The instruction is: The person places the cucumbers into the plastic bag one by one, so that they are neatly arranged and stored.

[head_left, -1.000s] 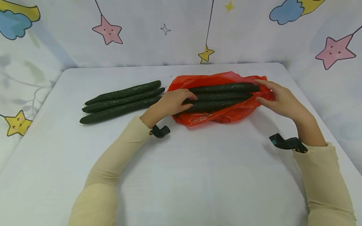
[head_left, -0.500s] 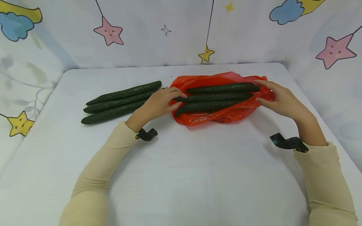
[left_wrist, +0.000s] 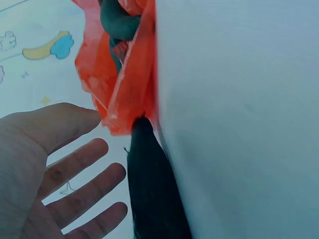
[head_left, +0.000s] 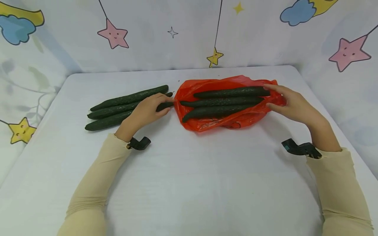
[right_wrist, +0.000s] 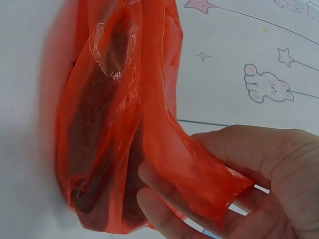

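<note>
Three long dark green cucumbers lie side by side on the left; the back one (head_left: 130, 98) shows best. My left hand (head_left: 146, 111) is over the right part of the front two. In the left wrist view, its fingers are spread and fairly straight beside a cucumber (left_wrist: 152, 179), whose tip meets the red plastic bag (left_wrist: 97, 64). Three more cucumbers (head_left: 224, 102) lie in the mouth of that bag (head_left: 206, 127). At the bag's right end, my right hand (head_left: 295, 103) holds its edge, with plastic between thumb and fingers in the right wrist view.
All of this lies on a white table (head_left: 206, 183), towards its far edge. Behind it hangs a pale backdrop (head_left: 189, 49) printed with stars and clouds. A small black wrist camera (head_left: 140, 143) sits at the left cuff, another (head_left: 301, 149) at the right.
My left hand has drawn back leftward from the cucumbers in the bag to those on the left. The three bagged cucumbers stay put. My right hand keeps its place at the bag.
</note>
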The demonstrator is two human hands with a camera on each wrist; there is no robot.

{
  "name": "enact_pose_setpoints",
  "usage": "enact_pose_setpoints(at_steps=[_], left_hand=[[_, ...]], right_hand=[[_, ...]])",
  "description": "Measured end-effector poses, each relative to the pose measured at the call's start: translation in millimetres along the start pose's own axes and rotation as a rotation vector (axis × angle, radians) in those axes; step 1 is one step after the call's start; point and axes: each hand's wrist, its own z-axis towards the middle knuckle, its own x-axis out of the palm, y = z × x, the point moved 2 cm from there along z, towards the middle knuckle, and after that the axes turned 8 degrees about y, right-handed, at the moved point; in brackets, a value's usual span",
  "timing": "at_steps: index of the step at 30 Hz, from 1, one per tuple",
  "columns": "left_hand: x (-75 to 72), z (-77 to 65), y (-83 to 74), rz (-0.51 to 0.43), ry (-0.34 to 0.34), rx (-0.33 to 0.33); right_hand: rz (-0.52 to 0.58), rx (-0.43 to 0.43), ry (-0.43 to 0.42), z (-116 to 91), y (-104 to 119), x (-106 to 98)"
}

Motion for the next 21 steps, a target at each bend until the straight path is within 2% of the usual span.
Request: enact_pose_setpoints(at_steps=[10,17,21], left_hand=[[-5.3,-22.2,19.1,0.015,-0.026,-0.098],[-8.6,-29.1,29.7,0.092,0.027,-0.2],[-10.0,-32.4,33.7,0.174,0.053,-0.271]], right_hand=[[0.0,0.007,0.005,1,0,-2],[-0.008,0.012,0.006,-1,-1,-1],[-0.003,-0.012,-0.001,-1,1,1]])
